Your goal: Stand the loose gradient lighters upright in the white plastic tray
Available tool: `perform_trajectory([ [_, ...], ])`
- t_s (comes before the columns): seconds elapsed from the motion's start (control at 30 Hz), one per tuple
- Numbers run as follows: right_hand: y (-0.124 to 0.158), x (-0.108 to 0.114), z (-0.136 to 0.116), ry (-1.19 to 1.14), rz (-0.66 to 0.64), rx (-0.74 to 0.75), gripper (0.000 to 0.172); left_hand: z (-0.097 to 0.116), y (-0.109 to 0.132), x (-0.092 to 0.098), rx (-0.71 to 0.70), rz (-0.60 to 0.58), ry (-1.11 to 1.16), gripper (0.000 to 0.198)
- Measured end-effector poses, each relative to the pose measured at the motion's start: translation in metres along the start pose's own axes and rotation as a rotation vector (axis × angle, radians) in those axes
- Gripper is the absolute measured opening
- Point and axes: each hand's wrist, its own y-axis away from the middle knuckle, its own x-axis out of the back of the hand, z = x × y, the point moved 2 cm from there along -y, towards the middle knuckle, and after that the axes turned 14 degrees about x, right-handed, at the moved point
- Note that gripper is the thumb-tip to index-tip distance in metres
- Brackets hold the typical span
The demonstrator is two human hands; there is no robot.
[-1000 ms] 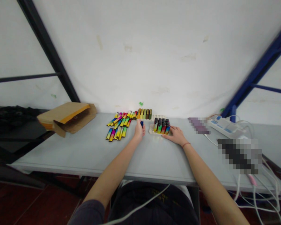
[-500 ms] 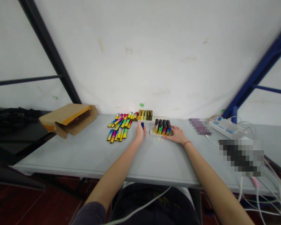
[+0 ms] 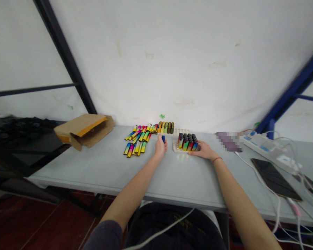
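Note:
My left hand [image 3: 160, 147] is closed round a small blue lighter [image 3: 163, 138], with only its blue end showing. Beside it on the right stands a pale tray [image 3: 175, 147] carrying several upright lighters [image 3: 188, 143] with black tops and rainbow-coloured bodies. The tray's left part shows bare slots. My right hand [image 3: 203, 150] grips the tray's right end, thumb along the front and fingers round the side. Left of my left hand lie many loose, shiny gold and rainbow lighter sleeves [image 3: 137, 147]. Behind it, a block of upright yellow and green sleeves [image 3: 166, 127] stands near the wall.
A second pale tray [image 3: 182, 132] lies against the wall. An opened brown cardboard box [image 3: 85, 130] rests at the left. To the right are a blurred purple phone-like object [image 3: 228, 141], a black phone [image 3: 275, 177], a white power strip [image 3: 270, 150] and trailing cables.
The view has shifted slightly, moving everything a little to the right in the picture. Both hands keep their holds, and the tray looks unchanged.

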Motion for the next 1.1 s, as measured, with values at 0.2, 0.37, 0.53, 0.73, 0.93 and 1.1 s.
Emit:
perform_trajectory([
  [0.2, 0.002, 0.001, -0.006, -0.029, 0.007, 0.074, 0.066, -0.003, -0.007, -0.003, -0.304, -0.053, -0.218, 0.02],
  [0.37, 0.003, 0.001, -0.01, -0.05, 0.03, 0.114, 0.059, -0.005, -0.01, -0.004, -0.718, -0.013, -0.45, 0.019],
  [0.53, 0.003, -0.003, -0.009, -0.042, 0.049, 0.137, 0.06, -0.013, -0.017, -0.006, -0.712, -0.259, -0.636, 0.033],
  [0.73, 0.003, -0.005, -0.007, -0.043, 0.073, 0.151, 0.059, -0.019, -0.012, -0.008, -0.772, -0.276, -0.81, 0.029],
  [0.93, 0.004, -0.002, -0.009, -0.05, 0.043, 0.143, 0.056, -0.017, -0.007, -0.006, -0.76, -0.232, -0.841, 0.032],
  [1.1, 0.004, -0.002, -0.01, -0.023, 0.04, 0.119, 0.059, -0.018, -0.004, -0.01, -0.822, -0.227, -0.896, 0.025],
])
